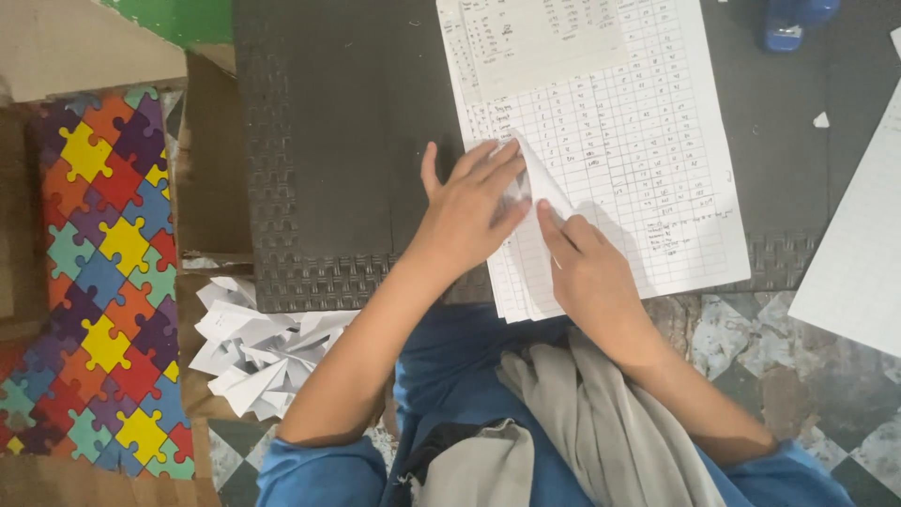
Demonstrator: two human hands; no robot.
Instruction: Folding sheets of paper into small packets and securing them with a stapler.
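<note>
Both hands are seen at the middle of the head view, laid on a folded white paper (542, 178). Left hand (467, 218) is spread flat, fingers (497, 164) stretched out together, and is pressed on the paper's left part; nothing is gripped by it. Right hand (589, 274) is held with the fingers curled, its fingertips (544, 208) pinched on the paper's raised flap, which is lifted to a pointed, tilted crease just beside the left fingertips. The folded paper is placed on top of a stack of printed sheets (648, 150) ruled into a grid of small cells, and these are laid on a dark woven mat (328, 141). By the lower edge of the mat, near the left forearm, a heap of folded white paper pieces (253, 347) is seen on the floor. A jigsaw-patterned foam mat (103, 272) in many colours is spread at the far left. A blue object (793, 21), partly cut off, is seen at the top right, and another white sheet (859, 253) is laid at the right edge. Blue clothing and a grey cloth (601, 422) are seen over the lap.
</note>
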